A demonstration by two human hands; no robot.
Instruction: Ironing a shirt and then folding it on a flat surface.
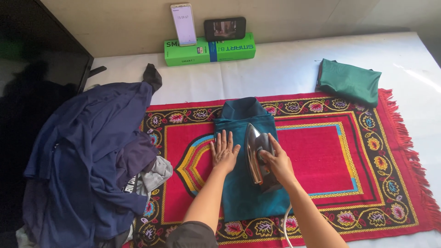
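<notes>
Teal garment [243, 183], folded lengthwise, laid flat across the middle of red patterned rug [321, 156]. Head view: left hand [224, 151] pressed palm-down on the cloth, fingers [223, 138] spread apart and flat, just beside the iron. Right hand [275, 160] closed round the handle of the iron [257, 156], fingers wrapped and clamped on it; soleplate edge visible, so seemingly tilted toward the left hand rather than fully flat. For a clean pass, judged advisable: keep the left palm ahead of and clear of the hot plate, hold the fabric taut, lay the soleplate flat, stroke along the fold rather than across it, mind the white cord [285, 225] trailing toward the body. Surface: rug spread over a white-covered bench [285, 69]. Heap of dark blue clothes [92, 156] at the left, overlapping the rug edge. Folded green cloth [350, 81] at the far right corner of the rug. Green box [209, 51] against the wall, carrying two phones [183, 24], one upright, one sideways. Dark screen [41, 59] at far left.
</notes>
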